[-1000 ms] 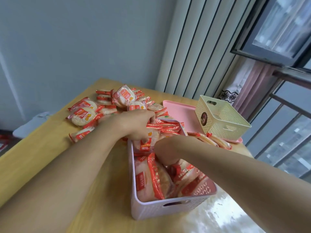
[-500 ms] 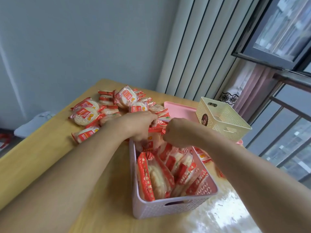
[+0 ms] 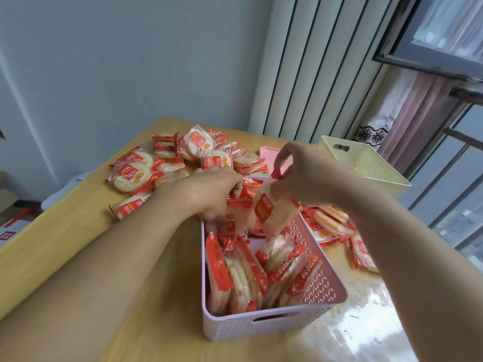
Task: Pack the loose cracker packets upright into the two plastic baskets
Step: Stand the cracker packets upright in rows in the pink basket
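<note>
Right hand pinching packet by its seal, frame centre, for upright entry into pink basket; left hand gripping standing packets, propping them.

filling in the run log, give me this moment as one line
right hand: lifts cracker packet by its top seal | left hand: holds packets at pink basket far end | cream basket: looks empty

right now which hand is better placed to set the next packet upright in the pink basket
Right. The right hand already pinches a packet above the pink basket; the left hand is busy among packets at its far end.
</note>
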The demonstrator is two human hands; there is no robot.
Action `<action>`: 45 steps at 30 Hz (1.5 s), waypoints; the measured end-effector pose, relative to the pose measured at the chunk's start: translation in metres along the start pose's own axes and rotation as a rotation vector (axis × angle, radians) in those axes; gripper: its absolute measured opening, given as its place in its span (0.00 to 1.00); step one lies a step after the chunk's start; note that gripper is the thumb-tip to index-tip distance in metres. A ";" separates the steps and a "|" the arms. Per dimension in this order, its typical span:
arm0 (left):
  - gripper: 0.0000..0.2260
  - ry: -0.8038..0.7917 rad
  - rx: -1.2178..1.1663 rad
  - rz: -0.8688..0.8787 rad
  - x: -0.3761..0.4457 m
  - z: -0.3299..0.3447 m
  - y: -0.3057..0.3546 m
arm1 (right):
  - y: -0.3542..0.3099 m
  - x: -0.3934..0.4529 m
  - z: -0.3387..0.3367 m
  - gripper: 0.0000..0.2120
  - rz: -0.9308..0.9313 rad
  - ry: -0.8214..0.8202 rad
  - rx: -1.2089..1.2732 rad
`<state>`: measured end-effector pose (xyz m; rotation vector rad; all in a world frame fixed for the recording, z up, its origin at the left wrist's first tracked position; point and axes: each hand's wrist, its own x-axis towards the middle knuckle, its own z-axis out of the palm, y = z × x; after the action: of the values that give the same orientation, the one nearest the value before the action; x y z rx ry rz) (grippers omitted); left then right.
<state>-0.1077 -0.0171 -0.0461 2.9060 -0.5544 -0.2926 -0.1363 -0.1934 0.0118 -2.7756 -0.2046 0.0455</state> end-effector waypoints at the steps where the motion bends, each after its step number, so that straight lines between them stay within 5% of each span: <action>1: 0.28 0.005 -0.003 -0.009 0.000 0.001 0.001 | 0.005 0.002 -0.007 0.12 -0.006 0.035 0.072; 4: 0.26 0.017 -0.028 -0.044 0.000 0.005 0.004 | 0.016 0.005 -0.016 0.11 -0.149 0.095 0.074; 10: 0.21 0.082 -0.085 -0.023 0.007 0.009 0.000 | 0.024 0.009 0.006 0.14 -0.329 -0.129 -0.203; 20: 0.24 0.204 -0.115 -0.089 0.020 0.012 -0.019 | 0.040 0.049 0.052 0.15 -0.386 0.199 -0.219; 31: 0.21 0.126 -0.196 -0.024 0.002 -0.012 -0.031 | 0.027 0.020 0.029 0.06 -0.393 0.003 0.012; 35: 0.17 0.169 -0.165 -0.010 0.000 -0.015 -0.034 | 0.005 -0.003 0.035 0.24 -0.390 -0.315 -0.106; 39: 0.13 0.275 -0.226 0.022 0.003 -0.015 -0.030 | 0.005 0.000 0.047 0.25 -0.367 -0.390 -0.199; 45: 0.05 0.374 -0.737 0.135 0.009 -0.013 -0.041 | 0.012 0.007 0.039 0.10 -0.389 -0.306 -0.023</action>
<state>-0.0818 0.0190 -0.0430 2.1250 -0.4499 0.0645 -0.1304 -0.1903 -0.0294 -2.6867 -0.8208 0.3703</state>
